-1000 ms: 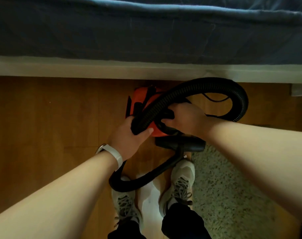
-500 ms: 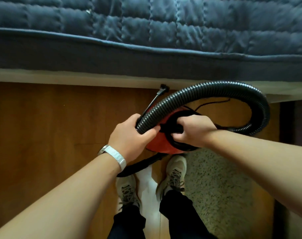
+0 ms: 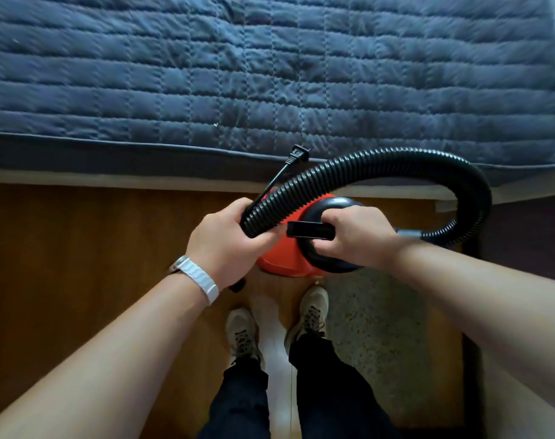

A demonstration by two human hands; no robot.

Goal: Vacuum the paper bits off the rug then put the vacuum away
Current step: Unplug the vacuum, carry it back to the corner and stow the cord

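Note:
A small red vacuum (image 3: 282, 258) with a black top hangs in the air above the floor in front of me. My right hand (image 3: 355, 236) grips its black carry handle (image 3: 304, 230). My left hand (image 3: 225, 245) grips the ribbed black hose (image 3: 380, 163) near its end, together with the power cord, whose plug (image 3: 296, 153) sticks up toward the bed. The hose loops out to the right and back to the vacuum. A speckled beige rug (image 3: 380, 331) lies on the floor at lower right, beside my right shoe.
A bed with a quilted dark blue cover (image 3: 270, 74) fills the upper half, its pale frame edge (image 3: 111, 179) just ahead. Wooden floor (image 3: 79, 248) spreads to the left. My two shoes (image 3: 311, 312) stand on the floor below the vacuum.
Both hands have lifted the vacuum up off the floor, and my view has risen so the bed top shows. The cord plug now sticks up past the hose.

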